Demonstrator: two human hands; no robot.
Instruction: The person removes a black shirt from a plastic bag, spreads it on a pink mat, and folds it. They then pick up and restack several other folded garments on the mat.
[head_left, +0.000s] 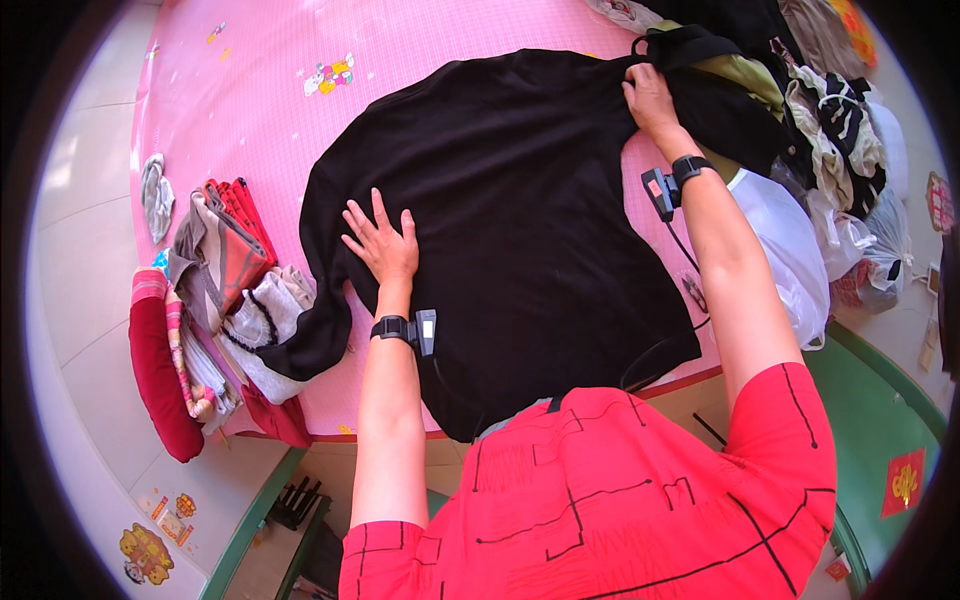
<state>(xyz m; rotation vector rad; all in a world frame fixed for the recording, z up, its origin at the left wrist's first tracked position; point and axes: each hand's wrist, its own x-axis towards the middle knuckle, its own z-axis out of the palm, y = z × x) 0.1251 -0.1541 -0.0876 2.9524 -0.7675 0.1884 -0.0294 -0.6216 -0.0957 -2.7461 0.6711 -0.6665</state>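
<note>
A black long-sleeved top (510, 210) lies spread over a pink patterned table cover (247, 97). Its lower edge hangs over the near table edge at my body. My left hand (386, 244) rests flat on the garment's left part, fingers spread. At the upper right, my right hand (651, 97) is on the cloth near the shoulder, fingers curled; whether they pinch the fabric is hard to see. One sleeve reaches down on the left onto folded clothes, while the other runs right toward a pile. Each wrist wears a strap with a small cabled device.
Folded clothes (225, 255) and a dark red rolled cloth (161, 367) line the left edge. At right stand heaped clothes (825, 135), a white plastic bag (780, 247) and knotted bags (881, 255). Small thread snips (694, 291) lie right of the top. A green bench (870, 405) is at right.
</note>
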